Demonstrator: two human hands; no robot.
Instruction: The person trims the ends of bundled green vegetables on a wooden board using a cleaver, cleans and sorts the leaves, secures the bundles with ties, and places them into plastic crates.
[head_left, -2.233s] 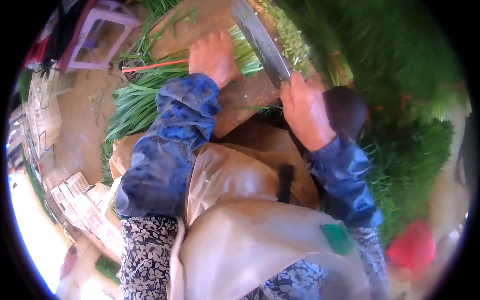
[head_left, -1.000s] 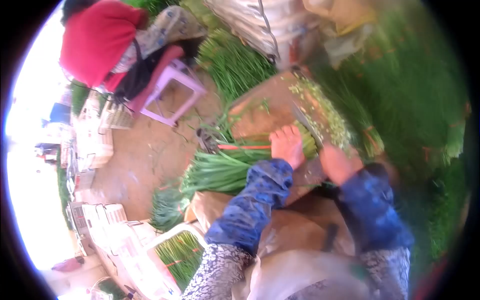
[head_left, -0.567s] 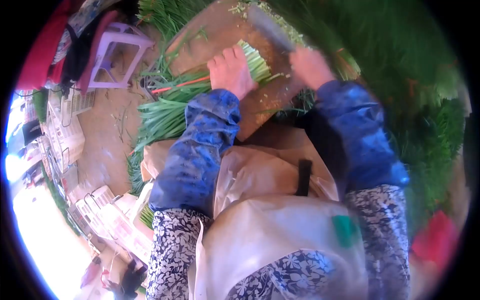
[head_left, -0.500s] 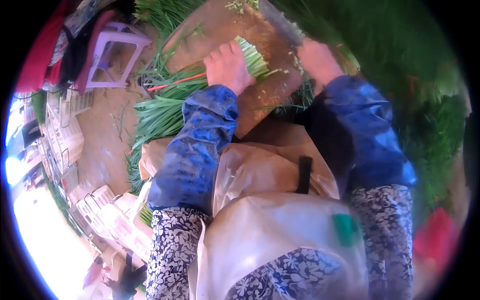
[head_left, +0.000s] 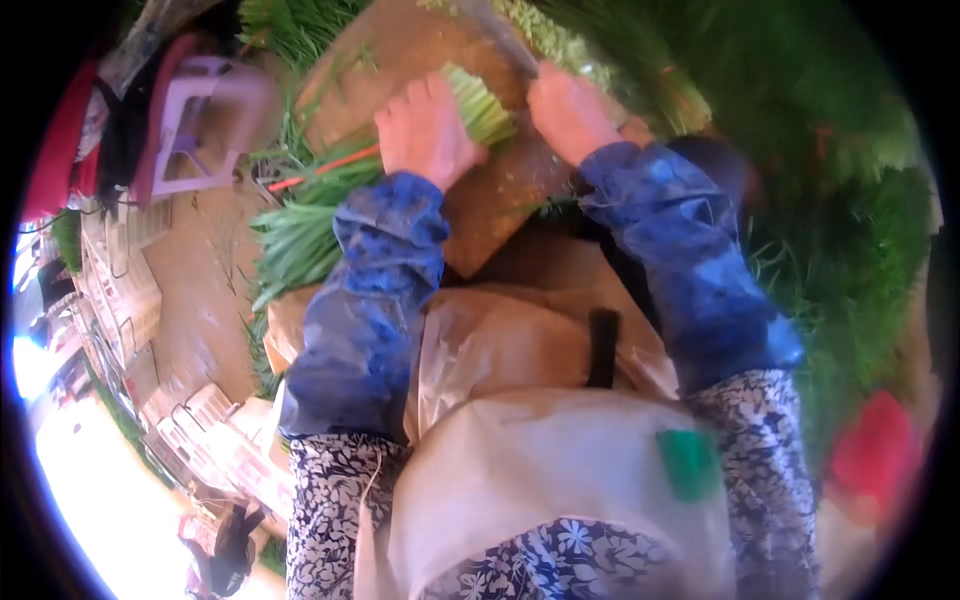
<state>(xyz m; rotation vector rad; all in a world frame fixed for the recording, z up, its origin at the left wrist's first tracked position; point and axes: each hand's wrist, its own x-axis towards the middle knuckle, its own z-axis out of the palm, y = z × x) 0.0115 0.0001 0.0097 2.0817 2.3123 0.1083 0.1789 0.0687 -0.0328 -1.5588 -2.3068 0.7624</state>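
Observation:
My left hand [head_left: 422, 132] is closed over the pale stem end of a bunch of garlic chives [head_left: 310, 235], pressing it to a brown cutting board [head_left: 370, 50]. An orange-red band [head_left: 330, 168] circles the leaves, which trail off to the left. The cut stem ends [head_left: 478, 103] point right, towards my right hand [head_left: 572, 112]. That hand is wrapped round the handle of a knife, its grey blade [head_left: 503, 38] reaching up and left over the board. Pale stem trimmings [head_left: 555, 38] lie in a heap beyond the blade.
More green bunches [head_left: 680, 95] fill the right side, and others [head_left: 285, 30] lie at the far left of the board. A purple plastic stool [head_left: 205, 125] and white crates [head_left: 120, 290] stand on the floor to the left. A pale apron [head_left: 540, 440] covers my lap.
My right hand has moved left with the knife, nearer the stem ends. Loose trimmings beside the bunch now lie beyond the blade. My left hand keeps its hold; the view has shifted slightly.

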